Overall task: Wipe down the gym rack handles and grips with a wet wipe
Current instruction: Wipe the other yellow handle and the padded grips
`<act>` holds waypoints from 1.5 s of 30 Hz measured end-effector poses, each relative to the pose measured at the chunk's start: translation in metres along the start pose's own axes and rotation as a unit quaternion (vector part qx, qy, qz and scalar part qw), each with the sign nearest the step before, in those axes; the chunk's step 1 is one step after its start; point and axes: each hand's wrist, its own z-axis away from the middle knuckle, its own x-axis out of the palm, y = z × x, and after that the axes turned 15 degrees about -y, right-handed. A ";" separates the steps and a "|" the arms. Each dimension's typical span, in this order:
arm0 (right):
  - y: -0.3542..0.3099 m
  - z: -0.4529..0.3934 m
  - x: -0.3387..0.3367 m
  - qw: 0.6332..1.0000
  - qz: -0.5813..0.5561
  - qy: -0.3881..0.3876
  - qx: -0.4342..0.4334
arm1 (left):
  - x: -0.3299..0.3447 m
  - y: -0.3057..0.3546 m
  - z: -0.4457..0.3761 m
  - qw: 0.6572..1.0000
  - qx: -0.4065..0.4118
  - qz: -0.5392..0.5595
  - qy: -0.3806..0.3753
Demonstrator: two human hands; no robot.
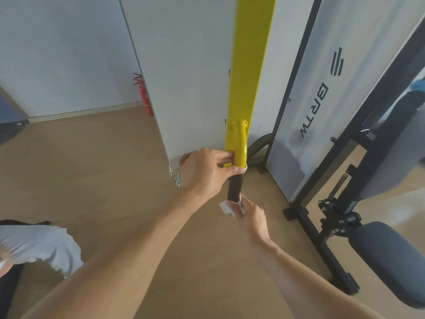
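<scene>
A yellow rack upright (pixel 249 65) runs down the middle of the view. From its lower end a yellow handle bar (pixel 240 146) juts toward me and ends in a black grip (pixel 235 186). My left hand (pixel 207 171) is wrapped around the handle where the yellow bar meets the black grip. My right hand (pixel 250 215) holds a crumpled white wet wipe (pixel 227 207) against the near end of the black grip. Part of the wipe is hidden under my fingers.
A black-framed gym machine with a white branded panel (pixel 322 95) and dark padded rollers (pixel 388 256) stands at the right. A red fire extinguisher (pixel 145 95) stands by the white wall at the back. Wooden floor (pixel 103 169) spreads left. Grey clothing (pixel 39 245) shows at lower left.
</scene>
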 end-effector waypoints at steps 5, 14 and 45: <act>-0.035 0.002 -0.023 0.987 -0.064 0.124 -0.085 | 0.000 -0.006 -0.001 1.000 0.005 0.020 -0.003; -0.029 0.002 -0.025 0.983 -0.081 0.096 -0.133 | 0.001 -0.004 0.000 1.000 0.000 0.028 0.008; -0.191 -0.109 0.079 0.897 -0.434 0.052 0.064 | -0.134 -0.178 -0.049 0.967 -0.032 0.240 -0.083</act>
